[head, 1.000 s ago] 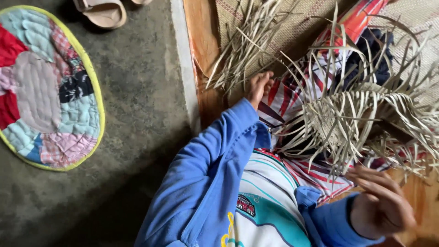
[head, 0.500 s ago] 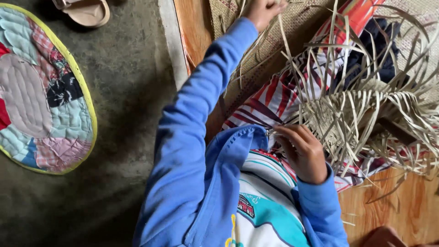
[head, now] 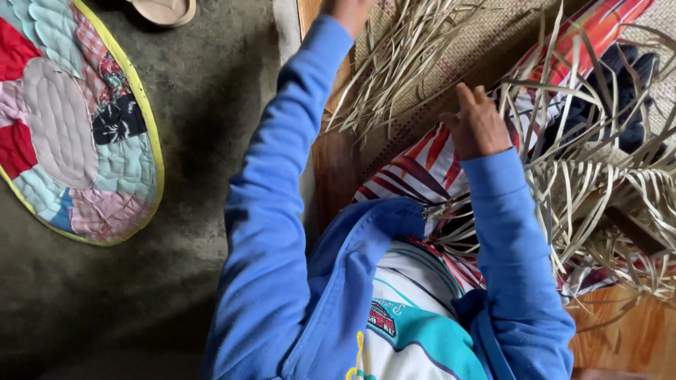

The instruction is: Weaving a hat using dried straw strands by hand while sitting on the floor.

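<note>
Hands are reaching upward: left hand (head: pixel 346 10), cut by the top edge, grip untellable, touching loose straw strips (head: pixel 394 67); right hand (head: pixel 477 125), fingers loosely spread, resting beside the half-woven basket (head: pixel 598 190) at right.

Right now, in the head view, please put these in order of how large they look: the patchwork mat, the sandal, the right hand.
1. patchwork mat, clearly largest.
2. right hand.
3. sandal, but the frame edge cuts it, so its rank is unsure.
</note>
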